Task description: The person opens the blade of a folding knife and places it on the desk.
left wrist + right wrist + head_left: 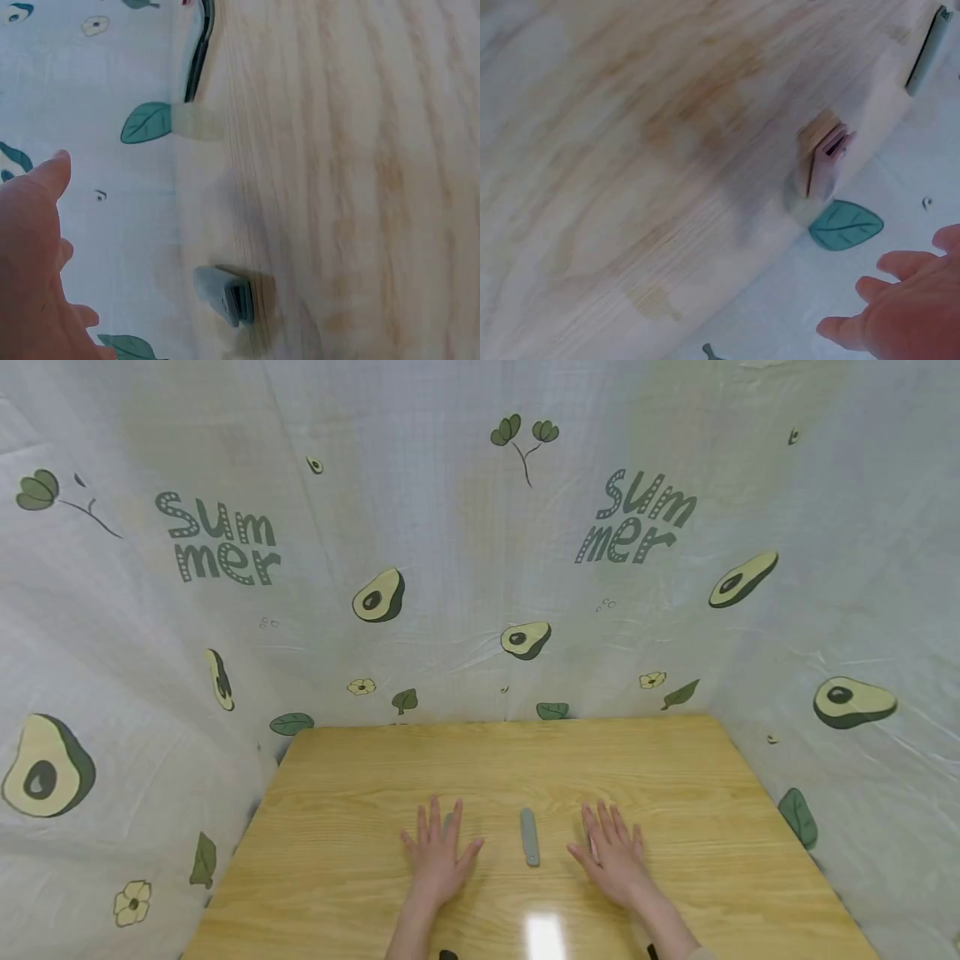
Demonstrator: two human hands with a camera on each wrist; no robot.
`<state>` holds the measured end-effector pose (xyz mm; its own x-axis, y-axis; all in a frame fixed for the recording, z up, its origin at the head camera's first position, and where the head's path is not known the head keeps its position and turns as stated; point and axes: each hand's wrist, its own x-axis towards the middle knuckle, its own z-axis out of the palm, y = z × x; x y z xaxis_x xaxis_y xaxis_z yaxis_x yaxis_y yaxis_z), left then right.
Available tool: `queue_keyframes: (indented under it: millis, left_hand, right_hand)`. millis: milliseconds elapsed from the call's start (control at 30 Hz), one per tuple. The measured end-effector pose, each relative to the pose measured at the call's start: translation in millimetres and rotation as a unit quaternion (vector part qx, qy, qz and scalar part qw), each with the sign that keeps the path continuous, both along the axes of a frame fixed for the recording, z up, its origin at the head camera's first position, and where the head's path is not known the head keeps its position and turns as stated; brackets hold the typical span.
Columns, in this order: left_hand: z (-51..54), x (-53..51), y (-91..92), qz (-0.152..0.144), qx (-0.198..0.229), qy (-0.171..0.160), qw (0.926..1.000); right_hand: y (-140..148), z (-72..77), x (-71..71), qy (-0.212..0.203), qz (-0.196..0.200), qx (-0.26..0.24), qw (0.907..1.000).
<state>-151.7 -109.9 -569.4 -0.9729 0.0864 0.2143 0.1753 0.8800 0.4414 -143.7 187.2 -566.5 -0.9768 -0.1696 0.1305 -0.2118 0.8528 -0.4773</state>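
Observation:
My left hand, fingers spread, is held over a grey-green slim handle-like thing. In the head view the hand covers most of it, and its slotted end shows in the left wrist view. Between the hands lies a second grey-green slim piece with a small rivet at its near end. My right hand, also spread, hangs above a pinkish slotted piece, which it mostly hides from the head camera. Neither hand grips anything. These pieces look like folded tools; their exact kind cannot be told.
A wooden table carries the pieces. A pale cloth printed with avocados, leaves and lettering stands around its back and sides. A bright light reflection shows near the front.

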Motion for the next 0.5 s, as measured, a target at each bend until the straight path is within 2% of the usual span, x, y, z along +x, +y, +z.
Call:
queue_keyframes:
  millis: [133,300,400,500]
  left_hand:
    - [1.1,-4.9,6.7,-0.008,0.028,-0.012,0.9995]
    - [1.6,-10.2,17.7,-0.031,0.118,-0.031,0.9920]
    - [1.1,-13.0,23.2,-0.045,0.159,-0.024,0.9860]
    - [0.8,-16.2,27.3,-0.056,0.179,-0.005,0.9822]
  right_hand:
    - [-7.0,1.1,-3.7,-0.008,0.006,-0.027,0.9996]
    - [-15.3,3.2,-8.8,-0.039,0.017,-0.106,0.9934]
    - [-19.1,2.7,-11.9,-0.049,0.022,-0.147,0.9877]
    - [-22.2,0.6,-15.6,-0.046,0.027,-0.170,0.9840]
